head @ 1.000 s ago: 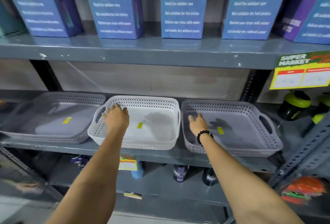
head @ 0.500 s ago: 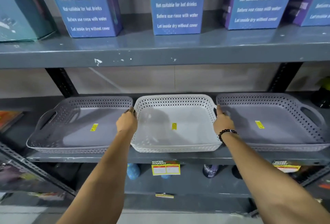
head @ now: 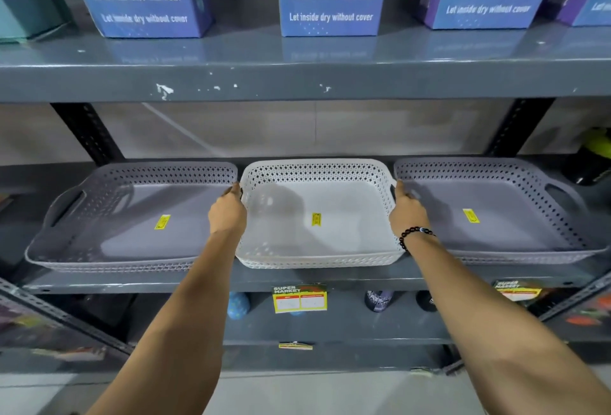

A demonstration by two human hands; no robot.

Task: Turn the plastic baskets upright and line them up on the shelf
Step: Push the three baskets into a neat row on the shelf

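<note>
Head view: all three baskets sit upright in a row on the shelf point(head: 297, 277). Left hand point(head: 228, 211) and right hand point(head: 408, 213) are closed on the side handles of the white basket point(head: 317, 213), which sits between the left grey basket point(head: 132, 216) and right grey basket point(head: 496, 213) — rims touching or nearly so. Risk: a skewed push nudges a neighbour out of line, or knuckles get pinched between rims.

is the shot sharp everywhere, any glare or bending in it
Head view: sharp in the centre, on the white basket and box text; soft and smeared at the left and right edges. Wide-angle bending curves the shelf edge. Soft sheen on the upper shelf; the left hand and right hand cast soft shadows.
</note>
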